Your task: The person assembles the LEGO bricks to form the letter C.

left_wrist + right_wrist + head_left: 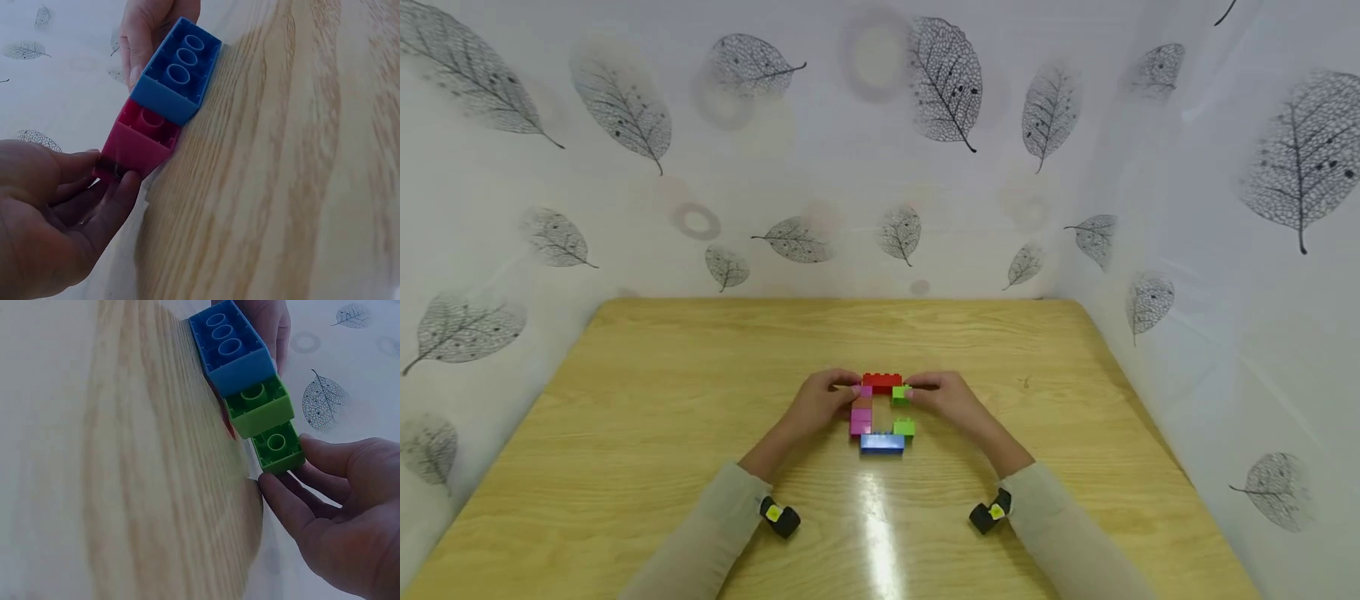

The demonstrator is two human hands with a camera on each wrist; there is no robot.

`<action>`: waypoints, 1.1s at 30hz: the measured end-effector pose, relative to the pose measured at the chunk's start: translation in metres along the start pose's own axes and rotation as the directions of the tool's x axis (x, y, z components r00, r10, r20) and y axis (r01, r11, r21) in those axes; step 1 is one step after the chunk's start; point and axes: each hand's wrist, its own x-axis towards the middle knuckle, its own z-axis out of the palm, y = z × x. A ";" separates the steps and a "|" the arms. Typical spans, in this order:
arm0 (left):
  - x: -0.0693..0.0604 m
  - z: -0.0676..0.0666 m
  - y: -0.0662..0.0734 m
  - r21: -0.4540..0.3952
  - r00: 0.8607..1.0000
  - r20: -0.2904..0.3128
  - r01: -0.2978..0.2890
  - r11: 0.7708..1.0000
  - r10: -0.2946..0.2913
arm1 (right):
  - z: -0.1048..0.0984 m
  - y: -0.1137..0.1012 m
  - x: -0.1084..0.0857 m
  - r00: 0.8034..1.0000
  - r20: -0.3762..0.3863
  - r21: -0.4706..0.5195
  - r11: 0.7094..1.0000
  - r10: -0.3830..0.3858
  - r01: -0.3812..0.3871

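Toy building blocks form a ring on the table. A red block (882,380) is at the far side and a blue block (882,445) at the near side. Pink blocks (861,422) and an orange-brown block (862,402) make up the left side. On the right are a near green block (904,427) and, with a gap between, a far green block (900,397). My left hand (818,406) pinches the far part of the pink side (134,150). Thumb and fingers of my right hand (350,500) pinch the far green block (277,447).
The wooden table (700,358) reaches back to a pale curtain (835,183) with leaf prints, which also runs along both sides. Black straps with small devices sit at both wrists. A bright reflection crosses the table in front of the blue block.
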 end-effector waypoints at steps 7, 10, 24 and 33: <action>-0.001 0.002 -0.001 -0.062 0.999 0.021 0.049 0.997 -0.048 | 0.005 0.000 -0.004 0.999 -0.012 0.052 0.998 0.034 -0.034; -0.001 0.002 0.002 -0.056 0.998 0.029 0.051 0.997 -0.050 | 0.006 0.000 -0.003 0.999 -0.026 0.051 0.998 0.041 -0.039; 0.000 -0.007 0.005 0.064 0.996 0.044 0.072 0.995 -0.075 | 0.012 -0.002 -0.001 0.998 -0.039 0.071 0.997 0.044 -0.041; 0.002 -0.012 0.005 0.175 0.997 0.052 0.044 0.984 -0.054 | 0.014 -0.007 0.001 0.998 -0.055 0.013 1.000 0.027 -0.026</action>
